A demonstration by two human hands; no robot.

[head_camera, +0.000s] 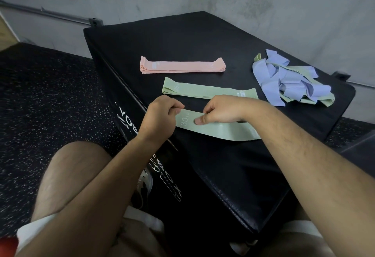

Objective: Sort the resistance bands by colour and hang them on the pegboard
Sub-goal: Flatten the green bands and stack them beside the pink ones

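**Green band gets squared up for its pile**

Head view: the green band [215,130] lies at centre frame on the near edge of the black padded box [223,39]. The left hand [160,118] pinches its left end, the right hand [221,110] clamps thumb over fingers beside the "30" print, likely flattening it to match the green stack [209,91] just above. Pink stack [182,67] sits further up, kept apart by colour. Unsorted lilac-and-green tangle [288,82] waits at right. No pegboard in sight.
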